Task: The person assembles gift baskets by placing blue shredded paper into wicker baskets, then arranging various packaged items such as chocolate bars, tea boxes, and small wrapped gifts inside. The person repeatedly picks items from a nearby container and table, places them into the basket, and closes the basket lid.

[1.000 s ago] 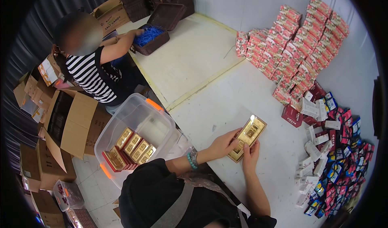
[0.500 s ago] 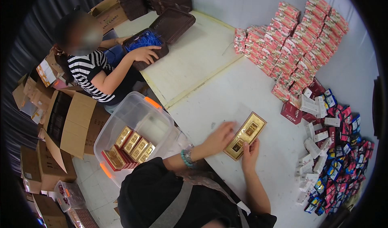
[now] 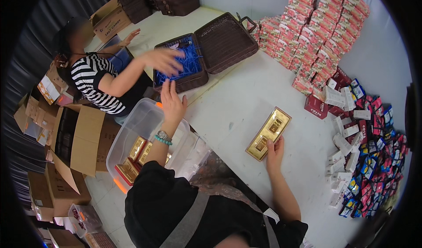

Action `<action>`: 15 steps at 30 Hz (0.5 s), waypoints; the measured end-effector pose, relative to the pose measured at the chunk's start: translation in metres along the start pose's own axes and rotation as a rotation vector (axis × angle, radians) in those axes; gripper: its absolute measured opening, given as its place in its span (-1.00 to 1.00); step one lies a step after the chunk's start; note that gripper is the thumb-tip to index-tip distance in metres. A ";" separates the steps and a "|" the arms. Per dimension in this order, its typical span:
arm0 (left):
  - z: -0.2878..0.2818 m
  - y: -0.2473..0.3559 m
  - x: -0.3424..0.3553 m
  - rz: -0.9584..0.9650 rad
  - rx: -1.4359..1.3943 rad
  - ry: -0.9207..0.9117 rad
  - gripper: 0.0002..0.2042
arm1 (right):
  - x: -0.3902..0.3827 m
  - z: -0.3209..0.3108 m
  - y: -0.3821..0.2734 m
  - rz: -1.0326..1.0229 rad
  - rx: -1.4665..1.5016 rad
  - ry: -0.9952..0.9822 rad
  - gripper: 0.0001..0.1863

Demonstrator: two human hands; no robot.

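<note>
My right hand [image 3: 275,153] grips the lower end of a flat gold box [image 3: 269,134] with two dark framed panels on its face. The box is held tilted above the white table. My left hand [image 3: 172,102] stretches out, fingers spread, at the near side of a brown wicker case [image 3: 205,79]; whether it touches the case I cannot tell. The case has its lid [image 3: 226,41] folded back and blue shredded paper [image 3: 189,59] inside. A co-worker's blurred hand [image 3: 165,61] hovers over the paper.
Left of me, a clear plastic bin [image 3: 127,133] holds several gold boxes [image 3: 139,149]. Pink floral boxes [image 3: 307,41] are stacked at the table's back right. Small white boxes [image 3: 338,160] and blue and pink packets [image 3: 373,173] pile up at the right. Cardboard cartons [image 3: 88,138] stand behind the co-worker.
The wicker case has come right along the table, nearer to me. My left hand has left the gold box and reached to the case. The co-worker's hands have come off the case.
</note>
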State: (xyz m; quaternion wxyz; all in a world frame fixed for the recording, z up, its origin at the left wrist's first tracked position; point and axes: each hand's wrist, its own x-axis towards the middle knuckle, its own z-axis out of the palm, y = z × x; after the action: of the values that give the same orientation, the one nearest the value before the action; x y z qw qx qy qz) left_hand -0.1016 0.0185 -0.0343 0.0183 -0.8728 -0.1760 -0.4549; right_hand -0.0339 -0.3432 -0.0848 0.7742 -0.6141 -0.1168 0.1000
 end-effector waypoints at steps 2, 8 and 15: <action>0.003 -0.013 0.001 0.008 0.020 0.082 -0.43 | -0.001 0.001 0.000 -0.004 -0.003 -0.003 -0.48; 0.000 -0.041 0.049 0.068 0.057 -0.437 -0.72 | -0.004 0.000 -0.003 -0.010 -0.018 0.020 -0.47; -0.011 0.074 0.050 0.336 -0.247 -0.870 -0.64 | -0.028 -0.008 -0.017 -0.026 -0.086 0.064 -0.44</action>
State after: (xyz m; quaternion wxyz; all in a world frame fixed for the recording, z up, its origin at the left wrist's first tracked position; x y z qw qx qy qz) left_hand -0.0598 -0.0383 0.0217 -0.0877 -0.9941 0.0316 -0.0558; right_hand -0.0577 -0.3626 -0.0715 0.7515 -0.6481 -0.1043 0.0651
